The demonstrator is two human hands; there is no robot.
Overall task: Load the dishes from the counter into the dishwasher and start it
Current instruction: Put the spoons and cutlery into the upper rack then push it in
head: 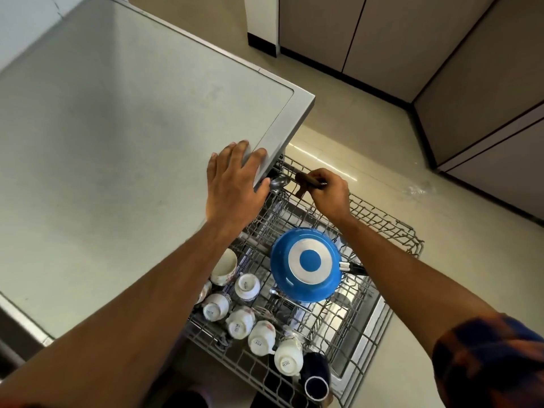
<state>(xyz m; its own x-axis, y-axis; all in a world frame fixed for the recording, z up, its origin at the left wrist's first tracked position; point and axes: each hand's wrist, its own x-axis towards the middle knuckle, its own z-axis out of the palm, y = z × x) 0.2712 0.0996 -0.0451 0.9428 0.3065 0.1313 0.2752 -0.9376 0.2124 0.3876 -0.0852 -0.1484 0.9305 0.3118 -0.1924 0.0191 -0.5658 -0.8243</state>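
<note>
Now, the grey wire dishwasher rack (406, 231) is pulled out, and everything reads off it. At its far left corner the left hand (232, 184) lies flat and spread on the pale grey counter top (117, 142), fingertips draped over the counter's corner edge, gripping nothing. Just to the right, above the rack's far rim, the right hand (329, 195) is curled round a dark brown wooden utensil (304, 182). The bowl of a shiny metal spoon (278, 183) pokes out beside it, close under the counter edge. I cannot tell whether the same grip holds the spoon.

In the middle of the rack sits a round blue pan (306, 263), upside down, black handle pointing right. Along the rack's left and near side stand white ceramic cups (245, 287), bottoms up, with a dark navy mug (316, 375) at the near edge. Bare wire tines show between pan and right rim. Beyond the far rim, pale floor (382, 142) runs out to the beige cabinet doors (441, 39).
</note>
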